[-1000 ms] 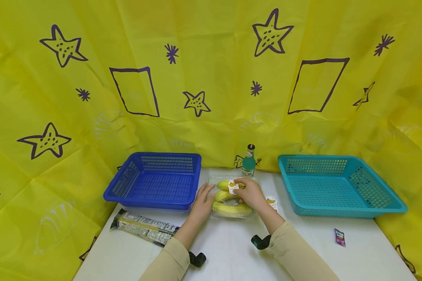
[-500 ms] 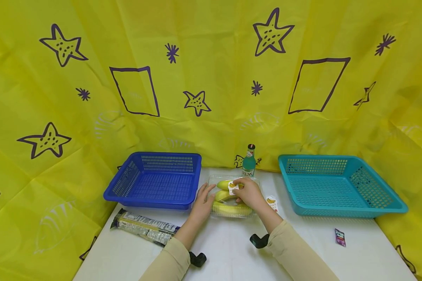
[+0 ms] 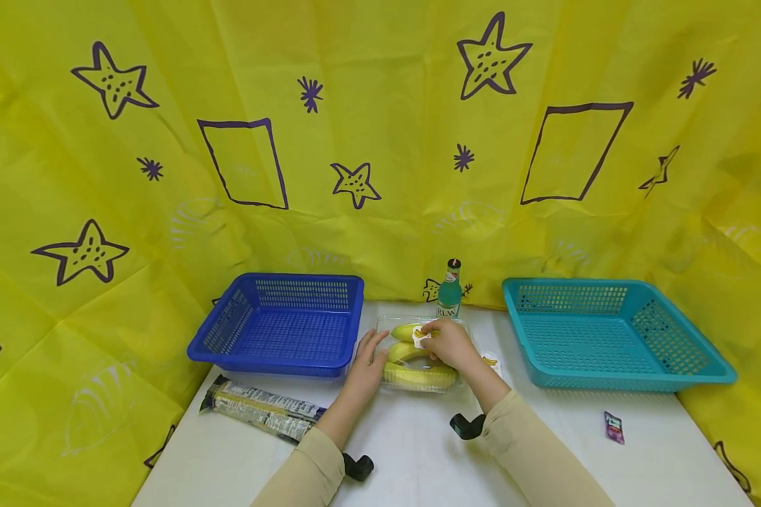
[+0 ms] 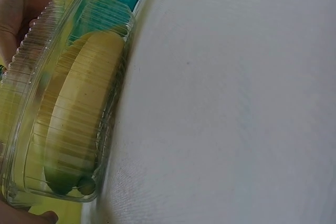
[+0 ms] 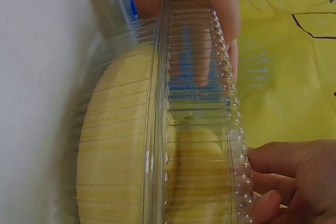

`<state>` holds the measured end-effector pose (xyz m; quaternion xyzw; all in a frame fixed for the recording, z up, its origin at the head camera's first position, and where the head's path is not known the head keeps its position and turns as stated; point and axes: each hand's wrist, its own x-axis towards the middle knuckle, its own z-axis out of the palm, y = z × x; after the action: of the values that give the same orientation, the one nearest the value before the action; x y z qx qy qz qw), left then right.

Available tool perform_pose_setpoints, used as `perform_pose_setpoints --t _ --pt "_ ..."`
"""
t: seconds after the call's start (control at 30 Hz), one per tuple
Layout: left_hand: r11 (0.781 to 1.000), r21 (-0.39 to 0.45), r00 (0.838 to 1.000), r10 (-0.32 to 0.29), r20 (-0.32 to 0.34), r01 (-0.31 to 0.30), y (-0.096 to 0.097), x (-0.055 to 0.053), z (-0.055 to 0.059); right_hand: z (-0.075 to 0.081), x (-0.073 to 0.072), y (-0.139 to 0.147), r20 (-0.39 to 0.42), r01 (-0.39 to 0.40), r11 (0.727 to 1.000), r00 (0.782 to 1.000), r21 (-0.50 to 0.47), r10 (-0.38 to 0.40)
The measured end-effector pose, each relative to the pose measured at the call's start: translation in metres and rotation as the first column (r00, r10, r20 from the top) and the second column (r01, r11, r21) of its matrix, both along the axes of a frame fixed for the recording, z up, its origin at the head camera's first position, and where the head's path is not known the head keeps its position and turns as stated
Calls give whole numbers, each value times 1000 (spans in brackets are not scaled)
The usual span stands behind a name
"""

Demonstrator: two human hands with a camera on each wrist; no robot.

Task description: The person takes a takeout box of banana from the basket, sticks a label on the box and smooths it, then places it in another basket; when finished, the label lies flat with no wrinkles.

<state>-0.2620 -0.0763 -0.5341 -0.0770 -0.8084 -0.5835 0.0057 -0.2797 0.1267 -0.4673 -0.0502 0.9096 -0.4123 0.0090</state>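
A clear plastic clamshell box (image 3: 418, 386) with bananas (image 3: 408, 352) inside stands on the white table. My left hand (image 3: 364, 366) rests against the box's left side, its fingers extended along the lid. On top, my right hand (image 3: 452, 341) pinches the edge of a white banana-picture sticker (image 3: 419, 336) at the lid. In the right wrist view, the right fingertips (image 5: 260, 158) touch the lid; the sticker is not visible there. A second banana-picture paper (image 3: 491, 362) lies right of the box, partly covered by the right forearm.
A blue basket (image 3: 273, 367) stands at the left, a teal basket (image 3: 602, 382) at the right. Behind the box is a green-blue bottle (image 3: 448, 292). Long printed packets (image 3: 260, 408) lie front left; a small purple packet (image 3: 614, 427) lies front right.
My right thumb has drawn up toward the sticker, and the right forearm has shifted slightly, covering more of the second paper. The left hand and box have stayed in place.
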Motion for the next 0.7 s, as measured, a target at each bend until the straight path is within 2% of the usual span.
perform_pose_setpoints --t 0.17,0.33,0.57,0.7 --pt "1000 -4 1000 5 4 -5 1 0 0 -1 0 4 7 -8 1000 1000 -6 8" --pt "1000 -11 1000 2 6 -2 1 0 0 -1 0 11 47 -10 999 999 -42 12" --pt "1000 -15 1000 1 8 -1 1 0 1 2 0 22 39 -19 999 999 26 18" --pt "1000 -28 1000 7 4 -7 1 0 3 4 2 24 49 -31 999 998 21 30"
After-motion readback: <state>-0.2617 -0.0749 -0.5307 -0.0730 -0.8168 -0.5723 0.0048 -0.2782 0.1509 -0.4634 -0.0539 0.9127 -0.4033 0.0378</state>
